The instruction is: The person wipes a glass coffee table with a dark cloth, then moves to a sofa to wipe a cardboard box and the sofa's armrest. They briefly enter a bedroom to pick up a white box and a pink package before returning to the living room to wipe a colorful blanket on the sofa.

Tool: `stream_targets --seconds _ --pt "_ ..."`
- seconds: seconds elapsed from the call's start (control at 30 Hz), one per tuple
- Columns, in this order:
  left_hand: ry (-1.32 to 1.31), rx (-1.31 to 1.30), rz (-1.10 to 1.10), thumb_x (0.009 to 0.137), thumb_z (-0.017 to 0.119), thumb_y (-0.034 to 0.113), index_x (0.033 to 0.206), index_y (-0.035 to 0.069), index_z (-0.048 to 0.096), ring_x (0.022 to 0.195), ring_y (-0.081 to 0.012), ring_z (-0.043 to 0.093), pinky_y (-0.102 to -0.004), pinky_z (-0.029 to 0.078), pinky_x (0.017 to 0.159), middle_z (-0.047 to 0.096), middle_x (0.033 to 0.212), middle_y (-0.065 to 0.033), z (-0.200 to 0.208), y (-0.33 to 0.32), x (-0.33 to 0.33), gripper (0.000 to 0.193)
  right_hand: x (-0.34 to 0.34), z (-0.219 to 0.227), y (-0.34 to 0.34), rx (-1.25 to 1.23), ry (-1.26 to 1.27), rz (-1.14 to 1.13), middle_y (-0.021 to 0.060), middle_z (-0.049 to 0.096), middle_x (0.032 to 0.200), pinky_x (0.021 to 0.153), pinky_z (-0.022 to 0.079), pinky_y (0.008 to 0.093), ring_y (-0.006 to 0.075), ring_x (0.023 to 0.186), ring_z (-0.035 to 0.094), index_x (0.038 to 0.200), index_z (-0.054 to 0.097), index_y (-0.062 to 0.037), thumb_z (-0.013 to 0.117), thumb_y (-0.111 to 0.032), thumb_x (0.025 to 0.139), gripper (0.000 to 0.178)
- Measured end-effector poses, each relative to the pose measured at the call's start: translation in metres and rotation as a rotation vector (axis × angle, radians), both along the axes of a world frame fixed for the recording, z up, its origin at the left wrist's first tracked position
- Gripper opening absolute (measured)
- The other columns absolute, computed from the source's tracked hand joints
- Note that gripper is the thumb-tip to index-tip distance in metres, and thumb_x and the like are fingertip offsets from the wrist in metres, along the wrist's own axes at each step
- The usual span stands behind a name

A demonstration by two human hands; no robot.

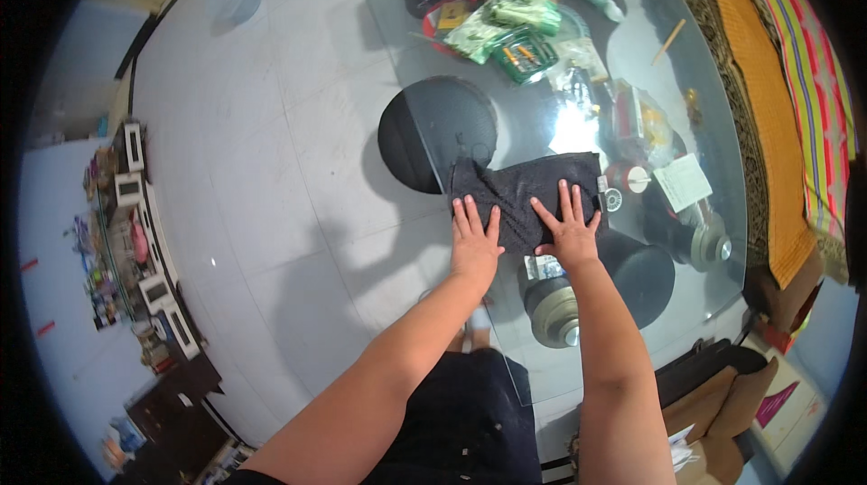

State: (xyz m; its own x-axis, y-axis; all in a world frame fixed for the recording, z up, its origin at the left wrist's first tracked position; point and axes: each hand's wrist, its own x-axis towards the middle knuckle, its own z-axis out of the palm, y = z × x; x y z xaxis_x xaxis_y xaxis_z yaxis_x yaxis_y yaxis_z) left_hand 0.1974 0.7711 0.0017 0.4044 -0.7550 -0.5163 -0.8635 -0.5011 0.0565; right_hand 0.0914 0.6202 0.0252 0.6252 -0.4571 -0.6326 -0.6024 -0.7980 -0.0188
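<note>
head view: left hand (475, 246) and right hand (571, 239) rest on the dark cloth (519, 196) near the edge of the glass tabletop (637, 56), fingers (473, 215) fanned flat, clutching nothing; looks light, soft, best pinched at its corners.

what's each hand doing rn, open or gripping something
Left hand: open, laid on the left part of the dark cloth.
Right hand: open, fingers spread, on the cloth's right part.

open left of cloth (531, 194); jar (636, 179), perhaps, blocks right
</note>
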Motion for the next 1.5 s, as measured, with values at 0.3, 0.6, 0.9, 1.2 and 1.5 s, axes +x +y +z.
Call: stream_targets --seconds 0.3,0.6,0.9,1.2,1.5 --pt "0.052 -0.067 -0.131 0.084 0.058 0.048 0.144 0.015 0.031 0.137 -0.0483 0.013 -0.0506 0.021 0.111 0.013 0.147 -0.0324 0.005 -0.017 0.035 0.073 -0.003 -0.004 -0.006 0.023 -0.094 -0.058 0.0067 0.004 0.156 0.100 0.021 0.0704 0.0311 0.143 0.009 0.140 0.024 -0.0501 0.077 -0.051 0.057 0.098" --pt "-0.077 -0.085 -0.076 0.083 0.064 0.036 0.143 0.011 0.030 0.135 -0.0487 0.019 -0.0440 0.029 0.108 0.018 0.144 -0.0364 0.008 -0.112 0.196 0.074 0.151 -0.011 -0.054 0.023 -0.661 -0.385 0.0205 0.036 0.139 0.105 0.023 0.0527 0.0399 0.126 0.032 0.123 0.058 -0.0219 0.072 -0.045 0.069 0.060" --pt "-0.043 -0.104 -0.122 0.079 0.070 0.031 0.142 0.006 0.031 0.131 -0.0536 0.022 -0.0453 0.036 0.104 0.017 0.140 -0.0411 0.002 -0.123 0.209 0.078 0.203 -0.016 -0.143 0.104 -0.515 -1.075 0.0252 0.065 0.092 0.079 0.049 0.0471 0.0406 0.088 0.063 0.135 0.031 0.0032 0.059 -0.032 0.086 0.066" --pt "-0.028 0.017 -0.134 0.085 0.062 0.034 0.144 0.008 0.029 0.133 -0.0558 0.016 -0.0486 0.029 0.107 0.014 0.142 -0.0409 0.004 -0.128 0.211 0.073 0.161 -0.038 -0.173 -0.037 -0.526 -1.140 0.0286 0.063 0.091 0.079 0.047 0.0498 0.0445 0.087 0.061 0.131 0.039 -0.0009 0.056 -0.021 0.082 0.056" --pt "-0.011 0.085 -0.141 0.085 0.061 0.036 0.145 0.010 0.027 0.133 -0.0569 0.014 -0.0514 0.024 0.109 0.013 0.143 -0.0410 0.005 -0.130 0.213 0.073 0.067 -0.047 -0.220 0.034 -0.467 -1.573 0.0269 0.061 0.109 0.084 0.048 0.0423 0.0359 0.097 0.063 0.131 0.040 0.0028 0.059 -0.027 0.083 0.059"
